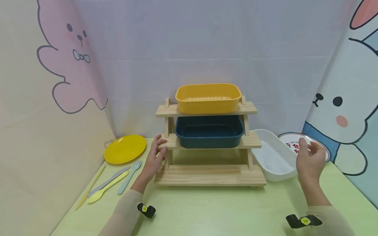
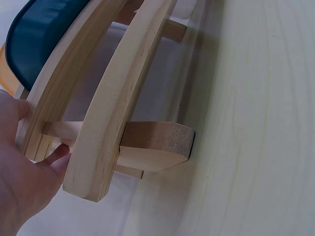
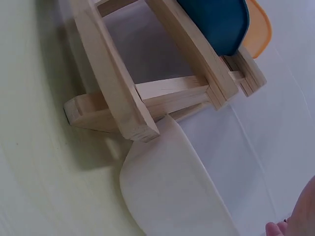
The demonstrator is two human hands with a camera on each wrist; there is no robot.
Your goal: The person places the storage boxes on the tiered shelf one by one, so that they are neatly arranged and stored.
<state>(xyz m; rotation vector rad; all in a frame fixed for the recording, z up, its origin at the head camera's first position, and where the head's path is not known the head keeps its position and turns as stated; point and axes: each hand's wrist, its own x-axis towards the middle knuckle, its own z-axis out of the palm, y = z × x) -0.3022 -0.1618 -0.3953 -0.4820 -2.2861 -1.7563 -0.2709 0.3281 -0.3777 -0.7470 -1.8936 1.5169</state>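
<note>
- Pale green desk [image 1: 212,209], hung round with cartoon-rabbit cloth; a three-tier wooden rack [image 1: 210,175] stands at the middle, toward the back edge.
- Top tier carries the yellow tray [image 1: 208,97], middle tier the dark blue tray [image 1: 209,131]. Bottom board is bare.
- White tray [image 1: 273,155] sits on the desk touching the rack's right end, not racked.
- My left hand [image 1: 154,157]: fingers curled over the left end of the middle tier, thumb under; the left wrist view confirms the grip is on the rack's wood.
- My right hand [image 1: 309,159]: raised above the white tray's right rim, fingers loosely curled, holding nothing, not touching the tray.
- Near the back right corner: patterned plate [image 1: 290,139], partly hidden by my right hand.
- Left side of desk: yellow plate [image 1: 125,149], and a row of plastic cutlery [image 1: 110,183] nearer the front.
- Judgement: two of three trays are racked; the white one is left, with one free tier.
</note>
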